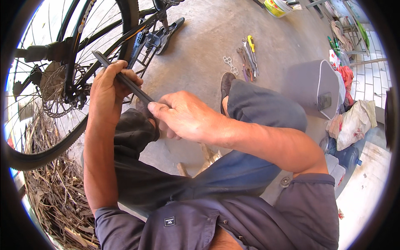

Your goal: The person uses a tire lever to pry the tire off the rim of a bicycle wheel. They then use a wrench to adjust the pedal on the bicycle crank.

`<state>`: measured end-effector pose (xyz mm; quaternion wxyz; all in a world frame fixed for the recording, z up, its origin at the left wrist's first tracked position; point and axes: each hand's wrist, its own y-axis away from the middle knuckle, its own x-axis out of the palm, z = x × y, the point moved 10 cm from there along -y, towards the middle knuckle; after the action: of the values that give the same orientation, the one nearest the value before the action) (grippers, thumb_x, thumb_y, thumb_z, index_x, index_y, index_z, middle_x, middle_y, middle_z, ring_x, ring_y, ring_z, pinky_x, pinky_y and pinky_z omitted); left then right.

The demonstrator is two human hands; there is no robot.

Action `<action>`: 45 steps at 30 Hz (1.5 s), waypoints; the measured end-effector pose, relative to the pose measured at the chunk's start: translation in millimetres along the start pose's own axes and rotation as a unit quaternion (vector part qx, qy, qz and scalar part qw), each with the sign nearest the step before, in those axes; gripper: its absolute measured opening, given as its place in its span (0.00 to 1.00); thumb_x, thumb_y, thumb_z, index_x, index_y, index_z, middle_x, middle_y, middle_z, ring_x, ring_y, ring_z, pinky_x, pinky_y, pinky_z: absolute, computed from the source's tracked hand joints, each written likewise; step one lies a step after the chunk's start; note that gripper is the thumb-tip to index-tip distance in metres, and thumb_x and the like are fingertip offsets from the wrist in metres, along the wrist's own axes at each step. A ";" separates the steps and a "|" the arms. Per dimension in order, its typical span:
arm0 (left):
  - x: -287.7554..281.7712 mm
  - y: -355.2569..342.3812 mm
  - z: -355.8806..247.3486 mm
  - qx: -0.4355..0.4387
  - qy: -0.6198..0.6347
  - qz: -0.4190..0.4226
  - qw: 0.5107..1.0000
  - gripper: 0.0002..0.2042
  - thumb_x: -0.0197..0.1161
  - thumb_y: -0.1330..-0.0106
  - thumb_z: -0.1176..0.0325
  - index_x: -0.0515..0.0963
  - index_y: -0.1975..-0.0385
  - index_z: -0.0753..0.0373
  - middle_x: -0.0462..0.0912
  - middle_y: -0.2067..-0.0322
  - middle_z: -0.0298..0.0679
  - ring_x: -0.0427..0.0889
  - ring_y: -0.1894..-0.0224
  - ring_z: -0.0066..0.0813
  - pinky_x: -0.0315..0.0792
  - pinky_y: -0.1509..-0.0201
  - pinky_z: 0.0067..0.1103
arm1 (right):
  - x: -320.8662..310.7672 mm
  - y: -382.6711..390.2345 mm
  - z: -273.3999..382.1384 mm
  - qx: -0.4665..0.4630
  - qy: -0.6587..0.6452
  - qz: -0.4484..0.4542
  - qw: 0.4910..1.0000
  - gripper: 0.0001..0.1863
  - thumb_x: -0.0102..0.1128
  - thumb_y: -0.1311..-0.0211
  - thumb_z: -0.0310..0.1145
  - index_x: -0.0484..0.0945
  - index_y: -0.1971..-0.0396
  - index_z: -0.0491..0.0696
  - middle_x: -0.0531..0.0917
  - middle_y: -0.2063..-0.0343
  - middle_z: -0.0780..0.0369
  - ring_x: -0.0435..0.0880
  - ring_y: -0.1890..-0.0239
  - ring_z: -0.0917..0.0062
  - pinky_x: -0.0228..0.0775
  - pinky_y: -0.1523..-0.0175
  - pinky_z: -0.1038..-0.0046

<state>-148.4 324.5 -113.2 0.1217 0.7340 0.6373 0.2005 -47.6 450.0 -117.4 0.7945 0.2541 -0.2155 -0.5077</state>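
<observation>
Both my hands are closed on a long, dark, narrow bar-like piece (136, 88) that slants from upper left to lower right; its exact kind I cannot tell. My left hand (109, 85) wraps round it near the upper end, which sticks out past the fingers. Round the lower end my right hand (179, 113) is closed, the thumb along the top and that end hidden in the grip. Just left of my left hand stands a black bicycle (77, 54), with its spoked wheel and brake disc (54, 89) in view.
On the concrete floor ahead lie a yellow-handled screwdriver (251, 41), pliers (241, 58) and a flat metal piece with holes (230, 65). A grey bin (306, 85) stands at right, a bucket (277, 7) at the far edge. Dry sticks (58, 187) are heaped at lower left.
</observation>
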 end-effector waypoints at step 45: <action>29.1 -17.9 -55.0 0.182 -0.597 -0.014 0.781 0.11 0.60 0.39 0.72 0.75 0.58 0.68 0.80 0.71 0.44 0.79 0.69 0.33 0.71 0.61 0.25 | -266.2 -183.5 -127.0 0.141 0.106 -0.219 0.960 0.13 0.47 0.33 0.34 0.74 0.71 0.38 0.75 0.79 0.62 0.72 0.81 0.81 0.66 0.79 0.75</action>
<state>-185.9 351.7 -67.9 0.3454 0.7061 0.4718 -0.3995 -203.6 652.1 -352.9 0.6382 0.4570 -0.1389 -0.6038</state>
